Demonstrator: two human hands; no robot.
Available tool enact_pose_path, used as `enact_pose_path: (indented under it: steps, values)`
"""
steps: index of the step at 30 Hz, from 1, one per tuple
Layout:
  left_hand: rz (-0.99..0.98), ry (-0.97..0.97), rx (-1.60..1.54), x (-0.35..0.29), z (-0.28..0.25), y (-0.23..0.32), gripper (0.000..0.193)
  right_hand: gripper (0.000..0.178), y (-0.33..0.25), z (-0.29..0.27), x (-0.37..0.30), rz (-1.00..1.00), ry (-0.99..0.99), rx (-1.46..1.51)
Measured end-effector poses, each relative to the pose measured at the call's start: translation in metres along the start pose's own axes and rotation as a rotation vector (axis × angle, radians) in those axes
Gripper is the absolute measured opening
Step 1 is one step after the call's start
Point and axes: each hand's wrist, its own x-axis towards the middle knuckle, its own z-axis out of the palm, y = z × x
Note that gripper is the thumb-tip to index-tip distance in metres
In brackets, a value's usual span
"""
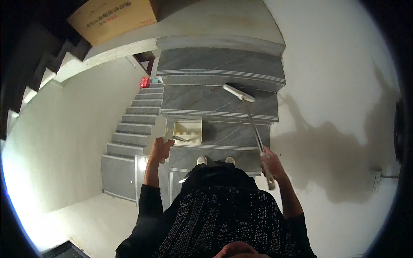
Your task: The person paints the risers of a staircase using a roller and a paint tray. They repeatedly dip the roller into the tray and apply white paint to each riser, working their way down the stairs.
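My left hand [161, 149] is closed around the pale handle of a cream dustpan. The ribbed dustpan [194, 137] is at the left end of the grey step just ahead of my shoes. In my right hand [272, 162] is the long metal handle of a broom [254, 124], gripped near its upper end. Its wide white head, with a dark lower edge, is tilted on a higher step near the right wall, apart from the dustpan. Any dirt on the steps is too small to make out.
Grey marble-patterned steps [215, 96] rise ahead of me to a landing with a large cardboard box [114, 21]. A white wall [335, 107] runs along the right. On the left, another flight [140, 109] has a red object [144, 82] at its far end.
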Motion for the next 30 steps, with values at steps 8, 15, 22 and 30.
enact_pose_path:
  steps: [8,15,22,30]
  values:
    - [0.131,0.127,0.053,0.01,-0.009,-0.037,0.027,0.067,0.034,0.028,0.045,-0.035,-0.2,-0.337]
    - [0.012,0.054,0.041,0.009,-0.02,-0.029,0.024,0.068,0.034,0.046,0.063,-0.413,-0.386,-0.595]
    - [0.064,0.084,0.074,0.007,-0.035,-0.044,0.031,0.068,-0.102,0.06,-0.025,0.306,-0.443,-0.428]
    - [0.133,0.132,-0.006,-0.008,-0.052,-0.041,0.027,0.067,-0.094,0.106,0.036,0.069,-0.44,-0.327]
